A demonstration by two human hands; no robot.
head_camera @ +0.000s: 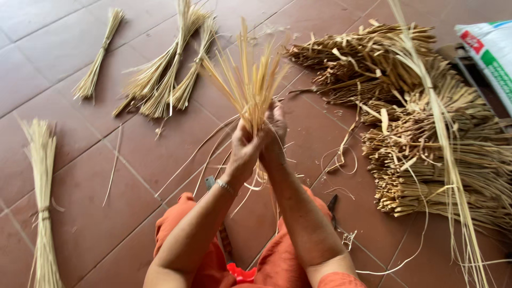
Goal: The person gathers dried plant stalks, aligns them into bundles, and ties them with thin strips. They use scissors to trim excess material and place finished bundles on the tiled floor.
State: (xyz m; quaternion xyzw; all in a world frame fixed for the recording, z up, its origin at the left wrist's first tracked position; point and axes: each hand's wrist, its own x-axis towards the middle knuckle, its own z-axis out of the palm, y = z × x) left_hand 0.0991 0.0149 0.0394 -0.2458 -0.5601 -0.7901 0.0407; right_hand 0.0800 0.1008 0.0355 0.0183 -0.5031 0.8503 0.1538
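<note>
Both hands grip straw bundle upright (tips fanning away).

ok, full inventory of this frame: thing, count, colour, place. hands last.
held straw bundle: 1, pale yellow, centre, fanned out upward above both hands
tied straw bundles: about 4, pale yellow, on the floor upper left
long straw bundle: 1, pale yellow, left edge, tied partway down
straw pile: 1 large heap, tan, right side
loose strands: several, pale, scattered on the tiles near centre
sack: 1, white with red and green print, top right corner
tiled floor: reddish brown, under everything
orange clothing: bottom centre
bracelet: 1, silver, left wrist
left hand: gripping the bundle's base
right hand: gripping the same base
</note>
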